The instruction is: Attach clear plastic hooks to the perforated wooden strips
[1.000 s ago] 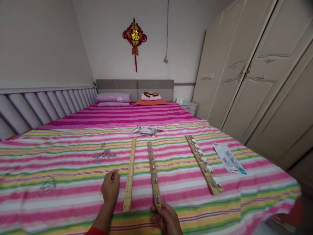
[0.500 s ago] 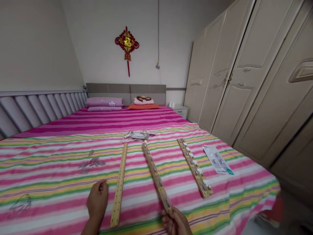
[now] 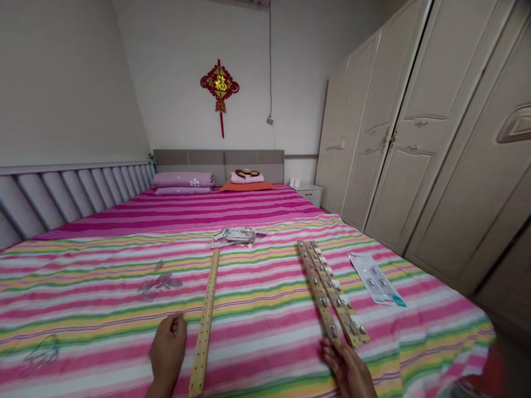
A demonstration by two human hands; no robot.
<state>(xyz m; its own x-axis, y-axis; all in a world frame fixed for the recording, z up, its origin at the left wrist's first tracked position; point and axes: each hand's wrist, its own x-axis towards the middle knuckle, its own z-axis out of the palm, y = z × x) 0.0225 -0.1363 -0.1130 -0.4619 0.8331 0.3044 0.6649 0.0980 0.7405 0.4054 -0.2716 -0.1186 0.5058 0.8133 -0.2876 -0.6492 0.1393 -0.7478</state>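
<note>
My right hand pinches the near end of a wooden strip with metal fittings along it. That strip lies close beside a second wooden strip with white and metal pieces, to its right. My left hand rests closed on the striped sheet, its fingers curled; whether anything is inside is hidden. Just right of that hand lies a bare wooden strip with rows of holes.
Beyond the strips is a pile of clear packets. Crumpled clear plastic lies on the left, with another clear piece nearer. At the right is a blister pack. Wardrobes line the right side.
My right hand has moved right, bringing the strip with metal fittings from the middle to beside the strip with white pieces. My left hand stays closed in place. The view has tilted slightly up.
</note>
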